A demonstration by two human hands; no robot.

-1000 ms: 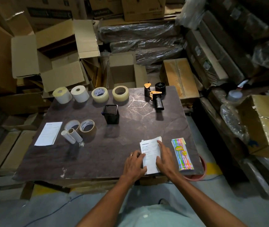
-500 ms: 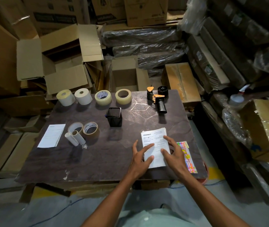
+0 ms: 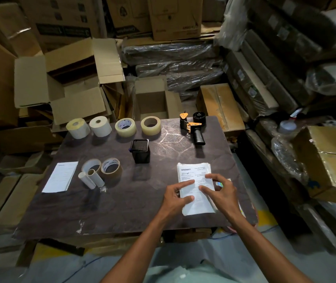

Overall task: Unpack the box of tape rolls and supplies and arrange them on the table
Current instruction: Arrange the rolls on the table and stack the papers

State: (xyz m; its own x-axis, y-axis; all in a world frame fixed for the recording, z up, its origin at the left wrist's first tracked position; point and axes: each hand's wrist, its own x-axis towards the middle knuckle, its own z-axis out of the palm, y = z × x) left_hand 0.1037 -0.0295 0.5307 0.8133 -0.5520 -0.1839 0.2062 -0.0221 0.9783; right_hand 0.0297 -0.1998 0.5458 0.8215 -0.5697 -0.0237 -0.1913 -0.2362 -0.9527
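Note:
A stack of printed white papers (image 3: 194, 172) lies on the dark table (image 3: 134, 203) at the front right. My left hand (image 3: 177, 196) rests on its left edge, thumb and forefinger touching the sheets. My right hand (image 3: 222, 193) presses fingertips on its right side and hides most of a colourful pack (image 3: 218, 184). Along the far edge stand two white label rolls (image 3: 89, 127), two clear tape rolls (image 3: 138, 126) and a black-orange tape dispenser (image 3: 193, 125). A black mesh cup (image 3: 140, 150) stands mid-table. Brown and white tape rolls (image 3: 101, 170) sit at the left.
A single white sheet (image 3: 60, 176) lies at the table's left. An open empty carton (image 3: 152, 99) stands behind the table, with larger open cartons (image 3: 67, 78) to its left. Wrapped bundles and boxes (image 3: 265, 78) crowd the right side. A closed brown box (image 3: 220, 107) sits beyond the far right corner.
Both hands slid the paper stack away from me and slightly right, over the colourful pack, which is now mostly covered. The view shifted forward.

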